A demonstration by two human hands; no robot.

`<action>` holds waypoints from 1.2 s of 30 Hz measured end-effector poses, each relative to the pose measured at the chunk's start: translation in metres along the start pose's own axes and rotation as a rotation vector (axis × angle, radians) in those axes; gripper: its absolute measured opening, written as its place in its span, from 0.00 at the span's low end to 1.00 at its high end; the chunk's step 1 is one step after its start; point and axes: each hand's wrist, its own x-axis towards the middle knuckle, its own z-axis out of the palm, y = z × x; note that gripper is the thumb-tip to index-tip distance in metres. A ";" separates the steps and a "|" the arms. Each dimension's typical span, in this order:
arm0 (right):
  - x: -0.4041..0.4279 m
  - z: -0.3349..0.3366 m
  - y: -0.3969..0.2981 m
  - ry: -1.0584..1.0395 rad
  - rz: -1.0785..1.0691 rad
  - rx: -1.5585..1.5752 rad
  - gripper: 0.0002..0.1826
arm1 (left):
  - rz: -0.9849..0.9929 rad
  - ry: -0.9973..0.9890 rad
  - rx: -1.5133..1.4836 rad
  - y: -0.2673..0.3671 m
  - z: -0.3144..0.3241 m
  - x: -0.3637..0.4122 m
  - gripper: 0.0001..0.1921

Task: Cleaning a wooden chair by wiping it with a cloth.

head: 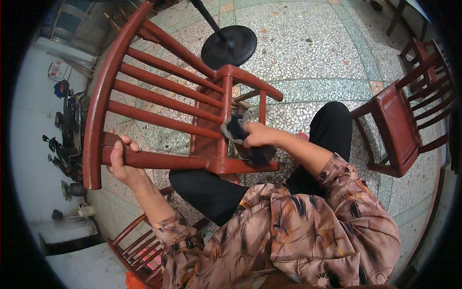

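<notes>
A red-brown wooden chair (pixel 169 83) is tilted in front of me, its curved top rail to the left and its legs to the right. My left hand (pixel 124 159) grips a side post of the backrest near the top rail. Under those fingers is a flat reddish-brown piece (pixel 110 139); I cannot tell whether it belongs to the chair. In my right hand (pixel 258 134) is a bunched dark cloth with a fuzzy grey edge (pixel 234 128), held against the crossbar at the spindles' lower ends. A dark, blurred thing (pixel 261 155) shows below that hand.
A black round pole base (pixel 229 47) stands on the terrazzo floor (pixel 296 43) beyond the chair. Another red wooden chair (pixel 395 126) stands at the right, and a slatted one (pixel 139 249) is close by my left elbow. Dark objects (pixel 72 126) line the left wall.
</notes>
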 end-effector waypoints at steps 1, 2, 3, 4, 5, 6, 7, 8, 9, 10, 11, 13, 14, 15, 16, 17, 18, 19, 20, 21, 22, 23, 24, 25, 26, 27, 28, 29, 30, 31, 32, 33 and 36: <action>-0.007 -0.017 -0.010 -0.137 0.072 0.186 0.22 | -0.012 0.000 -0.005 0.000 0.000 -0.002 0.24; -0.006 -0.021 -0.006 -0.106 0.091 0.262 0.21 | -0.010 0.005 -0.004 0.002 0.000 -0.003 0.24; -0.007 -0.025 -0.009 -0.073 0.111 0.337 0.21 | -0.011 -0.004 -0.004 0.002 0.002 -0.004 0.24; -0.007 -0.029 -0.013 -0.077 0.111 0.333 0.21 | -0.011 -0.012 -0.003 0.003 0.003 -0.005 0.24; -0.007 -0.034 -0.017 -0.011 0.073 0.327 0.20 | -0.011 -0.006 -0.002 0.004 0.003 -0.006 0.24; -0.007 -0.039 -0.023 0.060 0.036 0.323 0.19 | 0.008 -0.009 -0.011 0.004 0.006 -0.007 0.24; 0.000 -0.041 -0.023 0.060 0.036 0.321 0.19 | 0.027 -0.013 -0.019 0.004 0.008 -0.007 0.25; 0.009 -0.042 -0.021 0.029 -0.033 0.133 0.19 | 0.027 -0.012 -0.020 0.003 0.010 -0.008 0.25; 0.016 -0.041 -0.024 -0.004 -0.104 -0.053 0.19 | 0.028 -0.028 -0.036 0.004 0.011 -0.010 0.25; 0.020 -0.040 -0.028 -0.049 -0.076 -0.014 0.20 | 0.030 -0.045 -0.053 0.005 0.011 -0.011 0.25; 0.026 -0.041 -0.027 -0.052 -0.078 -0.011 0.20 | 0.030 -0.044 -0.049 0.006 0.011 -0.011 0.25; 0.039 -0.048 -0.019 -0.222 -0.001 0.134 0.19 | 0.028 -0.038 -0.056 0.007 0.013 -0.013 0.24; 0.045 -0.051 -0.015 -0.279 0.011 0.179 0.20 | 0.025 -0.039 -0.057 0.006 0.012 -0.014 0.24; 0.044 -0.049 -0.021 -0.283 0.012 0.179 0.20 | 0.023 -0.056 -0.054 0.004 0.006 -0.014 0.25; 0.040 -0.046 -0.028 -0.209 -0.013 0.051 0.20 | 0.022 -0.075 -0.051 0.003 0.003 -0.014 0.25; 0.035 -0.043 -0.032 -0.133 -0.038 -0.077 0.20 | 0.021 -0.074 -0.051 0.003 0.003 -0.014 0.25; 0.031 -0.037 -0.032 -0.133 -0.041 -0.078 0.20 | 0.019 -0.068 -0.033 0.005 0.003 -0.014 0.25; 0.025 -0.029 -0.028 -0.017 -0.063 -0.082 0.20 | 0.016 -0.062 -0.017 0.005 0.003 -0.013 0.25; 0.020 -0.023 -0.025 0.099 -0.085 -0.086 0.20 | 0.019 -0.062 -0.018 0.006 0.003 -0.013 0.25; 0.014 -0.018 -0.020 0.100 -0.083 -0.087 0.20 | 0.030 -0.059 -0.009 0.005 0.002 -0.013 0.24; 0.009 -0.013 -0.015 0.126 -0.074 -0.109 0.20 | 0.041 -0.056 0.001 0.004 0.002 -0.014 0.24; 0.004 -0.007 -0.009 0.152 -0.065 -0.131 0.20 | 0.039 -0.055 -0.001 0.004 0.003 -0.014 0.24; 0.000 0.000 -0.005 0.194 -0.120 -0.076 0.18 | 0.025 -0.035 0.007 0.005 0.005 -0.012 0.25; -0.004 0.003 0.001 0.195 -0.120 -0.078 0.18 | 0.010 -0.015 0.016 0.005 0.006 -0.010 0.25; -0.007 0.005 0.006 0.144 -0.092 -0.066 0.19 | 0.010 -0.014 0.014 0.003 0.005 -0.008 0.25; -0.010 0.003 0.003 0.091 -0.066 -0.052 0.19 | 0.022 -0.024 0.011 0.001 0.002 -0.006 0.25; -0.012 -0.001 0.001 0.034 -0.078 -0.071 0.21 | 0.033 -0.033 0.008 0.000 0.001 -0.005 0.26; -0.013 -0.003 -0.004 0.032 -0.079 -0.071 0.21 | 0.034 -0.031 0.010 0.000 0.001 -0.005 0.26; -0.014 -0.003 -0.007 0.074 -0.141 -0.128 0.20 | 0.032 -0.029 0.005 0.001 0.003 -0.005 0.25; -0.014 -0.002 -0.010 0.115 -0.202 -0.185 0.19 | 0.031 -0.026 0.001 0.001 0.005 -0.006 0.25; -0.009 -0.001 -0.012 0.113 -0.198 -0.183 0.19 | 0.026 -0.026 0.002 0.001 0.007 -0.007 0.25; -0.001 -0.002 -0.015 0.066 -0.218 -0.237 0.19 | 0.036 -0.014 -0.010 0.003 0.009 -0.007 0.23; 0.011 -0.007 -0.019 -0.026 -0.205 -0.327 0.19 | 0.052 -0.003 -0.023 0.001 0.008 -0.007 0.22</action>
